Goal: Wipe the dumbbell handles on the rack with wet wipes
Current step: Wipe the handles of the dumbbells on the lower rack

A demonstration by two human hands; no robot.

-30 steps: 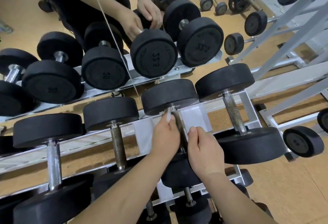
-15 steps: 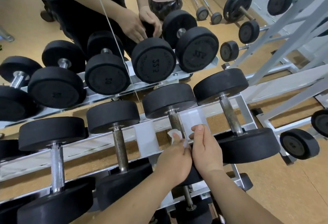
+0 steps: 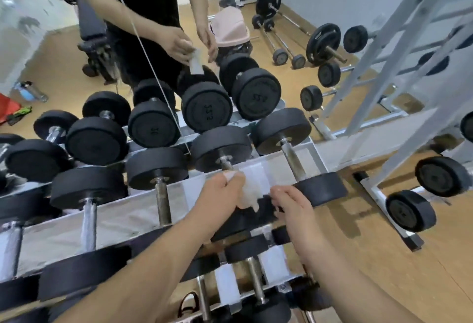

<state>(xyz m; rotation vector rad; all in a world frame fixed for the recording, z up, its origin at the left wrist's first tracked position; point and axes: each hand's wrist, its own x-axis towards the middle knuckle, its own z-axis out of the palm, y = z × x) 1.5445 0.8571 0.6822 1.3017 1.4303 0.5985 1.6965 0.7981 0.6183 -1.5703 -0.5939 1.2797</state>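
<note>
White and soggy-looking, the wet wipe [image 3: 247, 196] sits bunched up in the left hand [image 3: 220, 197]. The fingers [image 3: 231, 178] of that hand are curled tight round it, and the wad bulges out past them on the side towards the right hand [image 3: 294, 204]. A ragged tail hangs down below the knuckles. The wipe lies over the lower stretch of the handle [image 3: 226, 163], a dull steel bar with a roughened grip. Only its top end shows, just above the fingertips, where it runs into the far head of the dumbbell [image 3: 221, 147].

That head is a thick, round drum of matt black rubber. The near head is mostly hidden under the two hands.

The right hand is just to the right of this dumbbell's handle and close to the wipe, though I can't see it touching. Its fingers bend down over something black, and I cannot tell whether they grip it or only rest there.

The dumbbell lies across the pale grey metal rack [image 3: 115, 222]. To its right is a neighbouring dumbbell [image 3: 291, 162] with a bare, shiny bar, and to its left is another dumbbell [image 3: 161, 196] of the same build. Behind it a further row of black heads faces me.
</note>
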